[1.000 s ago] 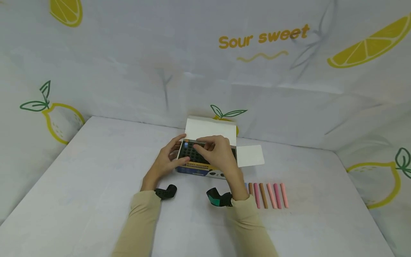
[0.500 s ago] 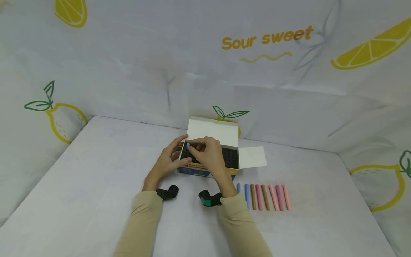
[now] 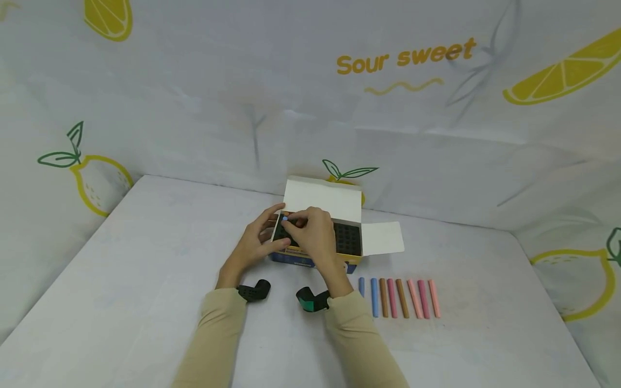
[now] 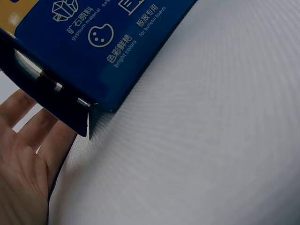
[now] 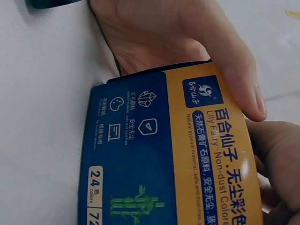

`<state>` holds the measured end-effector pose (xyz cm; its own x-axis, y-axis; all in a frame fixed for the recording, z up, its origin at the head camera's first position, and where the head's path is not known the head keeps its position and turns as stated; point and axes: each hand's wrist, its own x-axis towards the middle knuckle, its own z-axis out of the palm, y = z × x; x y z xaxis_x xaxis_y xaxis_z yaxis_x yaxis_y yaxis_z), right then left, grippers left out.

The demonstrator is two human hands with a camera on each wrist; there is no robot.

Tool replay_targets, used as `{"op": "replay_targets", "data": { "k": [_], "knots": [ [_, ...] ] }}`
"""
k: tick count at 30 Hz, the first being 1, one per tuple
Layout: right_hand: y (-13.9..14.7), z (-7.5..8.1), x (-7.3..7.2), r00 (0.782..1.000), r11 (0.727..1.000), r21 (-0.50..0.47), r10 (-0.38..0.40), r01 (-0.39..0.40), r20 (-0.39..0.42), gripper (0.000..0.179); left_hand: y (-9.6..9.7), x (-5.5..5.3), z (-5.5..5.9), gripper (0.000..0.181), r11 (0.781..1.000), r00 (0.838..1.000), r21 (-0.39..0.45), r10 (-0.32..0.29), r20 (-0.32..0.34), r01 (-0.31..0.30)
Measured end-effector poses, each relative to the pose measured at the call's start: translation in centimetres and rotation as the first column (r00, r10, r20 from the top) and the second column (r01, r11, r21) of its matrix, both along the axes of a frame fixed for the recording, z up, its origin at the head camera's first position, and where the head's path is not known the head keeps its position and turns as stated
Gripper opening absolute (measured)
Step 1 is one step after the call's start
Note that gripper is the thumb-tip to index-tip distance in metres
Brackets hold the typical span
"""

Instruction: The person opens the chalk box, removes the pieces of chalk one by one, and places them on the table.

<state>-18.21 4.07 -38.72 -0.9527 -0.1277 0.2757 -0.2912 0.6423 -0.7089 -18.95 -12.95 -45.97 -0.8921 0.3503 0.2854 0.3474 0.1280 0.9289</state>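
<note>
A blue and yellow box of coloured chalk [image 3: 296, 261] stands on the table, its top open over a black tray of holes. My left hand [image 3: 253, 241] grips the box's left end, thumb along the front edge. In the left wrist view those fingers [image 4: 40, 126] reach behind a dark end flap. My right hand [image 3: 316, 233] is over the tray, thumb and forefinger pinching a blue chalk stick [image 3: 285, 218] at the back left holes. Most of that stick is hidden. The right wrist view shows the printed box front [image 5: 140, 140] with curled right fingers [image 5: 281, 145] beyond it.
Several chalk sticks [image 3: 401, 298] in blue, brown and pink lie in a row to the right of my right forearm. The box's white lid [image 3: 322, 196] stands up behind it, and a white side flap [image 3: 382, 238] sticks out to the right.
My right hand has moved left across the tray to the blue chalk, uncovering the tray's right part and more of the chalk row. The left hand keeps its grip on the box.
</note>
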Motion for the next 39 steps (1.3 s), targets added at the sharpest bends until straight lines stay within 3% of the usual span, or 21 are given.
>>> {"op": "replay_targets", "data": {
  "k": [6, 12, 16, 21, 26, 39],
  "knots": [
    [-0.2, 0.0, 0.1, 0.999, 1.0, -0.002, -0.009, 0.009, -0.048, 0.012, 0.0, 0.1, 0.0, 0.077, 1.0, 1.0, 0.001, 0.006, 0.001, -0.006],
    [-0.2, -0.1, -0.2, 0.992, 0.995, -0.096, -0.026, 0.014, -0.12, 0.012, 0.0, 0.1, 0.2, 0.077, 1.0, 1.0, 0.001, 0.012, 0.018, -0.012],
    [-0.3, 0.0, -0.3, 0.995, 0.991, -0.132, -0.031, 0.019, -0.091, 0.019, 0.0, 0.1, 0.2, 0.077, 1.0, 1.0, 0.001, 0.013, 0.023, -0.013],
    [-0.3, 0.2, -0.3, 0.999, 0.995, -0.102, -0.006, 0.002, -0.039, 0.023, 0.0, 0.1, 0.1, 0.078, 1.0, 1.0, 0.003, 0.011, 0.021, -0.011],
    [-0.3, 0.3, -0.3, 0.996, 0.994, -0.108, 0.003, -0.012, -0.09, 0.02, 0.0, 0.1, 0.0, 0.077, 1.0, 1.0, -0.007, 0.015, 0.026, -0.015],
    [0.5, 2.4, 0.5, 0.983, 0.977, -0.211, -0.033, -0.005, -0.178, 0.02, 0.0, 0.1, 0.1, 0.078, 0.997, 0.998, -0.06, 0.054, 0.04, -0.051]
  ]
}}
